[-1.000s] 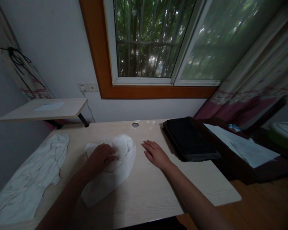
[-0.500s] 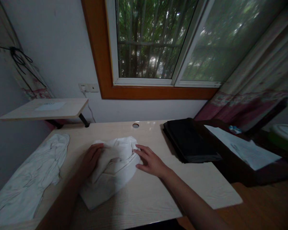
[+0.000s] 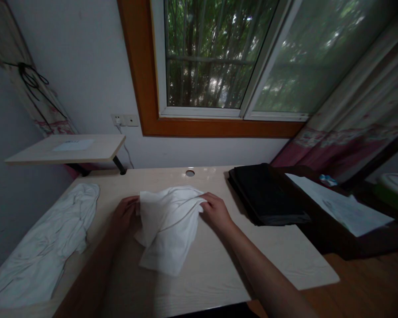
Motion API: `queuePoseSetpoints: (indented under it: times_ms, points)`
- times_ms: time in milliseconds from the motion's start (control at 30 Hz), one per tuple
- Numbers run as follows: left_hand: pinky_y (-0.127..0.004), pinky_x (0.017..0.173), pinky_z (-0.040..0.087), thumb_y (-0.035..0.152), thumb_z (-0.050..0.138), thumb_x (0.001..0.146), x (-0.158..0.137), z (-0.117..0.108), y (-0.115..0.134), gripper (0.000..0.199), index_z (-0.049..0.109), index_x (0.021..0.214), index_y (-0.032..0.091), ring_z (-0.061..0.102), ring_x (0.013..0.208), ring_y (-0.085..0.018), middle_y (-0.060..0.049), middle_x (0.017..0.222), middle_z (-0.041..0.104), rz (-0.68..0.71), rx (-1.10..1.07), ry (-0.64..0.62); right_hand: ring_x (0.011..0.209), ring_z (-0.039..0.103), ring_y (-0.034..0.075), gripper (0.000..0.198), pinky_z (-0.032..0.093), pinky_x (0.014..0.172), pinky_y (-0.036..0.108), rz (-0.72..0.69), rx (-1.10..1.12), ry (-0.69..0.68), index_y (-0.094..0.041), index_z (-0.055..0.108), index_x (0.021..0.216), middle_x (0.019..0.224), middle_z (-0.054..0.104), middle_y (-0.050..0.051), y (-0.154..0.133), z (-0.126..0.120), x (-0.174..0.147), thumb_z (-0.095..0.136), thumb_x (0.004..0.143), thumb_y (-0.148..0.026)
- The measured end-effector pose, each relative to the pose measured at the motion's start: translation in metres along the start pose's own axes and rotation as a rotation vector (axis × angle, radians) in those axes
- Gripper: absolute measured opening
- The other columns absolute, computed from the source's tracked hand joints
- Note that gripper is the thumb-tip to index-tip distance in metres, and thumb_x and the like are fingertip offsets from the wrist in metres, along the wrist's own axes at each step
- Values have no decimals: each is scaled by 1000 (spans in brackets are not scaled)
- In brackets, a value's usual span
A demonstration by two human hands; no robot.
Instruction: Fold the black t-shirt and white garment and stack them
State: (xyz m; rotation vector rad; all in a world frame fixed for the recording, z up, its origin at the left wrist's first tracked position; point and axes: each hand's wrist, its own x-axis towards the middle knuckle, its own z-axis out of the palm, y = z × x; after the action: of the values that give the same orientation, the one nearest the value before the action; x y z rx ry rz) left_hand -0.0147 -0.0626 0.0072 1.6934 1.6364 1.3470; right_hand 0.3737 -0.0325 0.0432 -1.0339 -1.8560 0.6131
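Note:
A crumpled white cloth hangs in loose folds above the light wood-grain desk in front of me, its lower corner drooping toward me. My right hand is closed, pinching the cloth's upper right edge between thumb and fingers. At the upper left edge, my left hand is also closed, with its fingertips on a bit of the fabric; the dim light hides part of that grip. Another white cloth, rumpled and long, lies along the desk's left side, apart from my hands.
A raised wooden shelf with a paper on it stands at the back left. Black folded fabric or a case lies on the right, beside a dark surface holding a white sheet. A window is behind.
Both hands have closed on the white cloth, which lay bunched under them before. It has been lifted and spread, with its folds shifted and its near end pulled in.

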Motion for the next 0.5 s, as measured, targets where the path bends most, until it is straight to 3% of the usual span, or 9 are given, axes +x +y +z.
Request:
queuePoseSetpoints:
  times_ms: [100,267,400,500]
  points:
    - [-47,108,50,35,44,98,-2,6,1,34,68,120,24,65,119,-24,-9,124,70,160,107,-72,90,67,23,26,51,81,32,177,169,149,-21,78,101,95,75,5,19,-11,4,58,96,-37]
    - [-48,117,44,17,49,94,-20,23,23,47,61,138,28,51,138,-25,-8,145,60,499,382,-325,94,68,23,38,53,90,37,323,312,78,-20,76,106,101,77,5,34,-13,-5,55,97,-49]
    - [-48,118,42,5,48,87,-27,35,43,63,58,143,30,52,135,-24,-6,146,60,591,511,-416,110,67,25,33,51,102,42,192,177,-54,-24,77,111,111,75,7,26,-7,-14,59,95,-47]
    - [-45,106,52,8,49,87,-26,37,45,47,70,124,28,63,117,-24,-7,129,70,573,520,-412,117,66,26,31,49,107,43,48,137,-198,-26,77,113,116,75,8,18,-6,-18,66,92,-45]
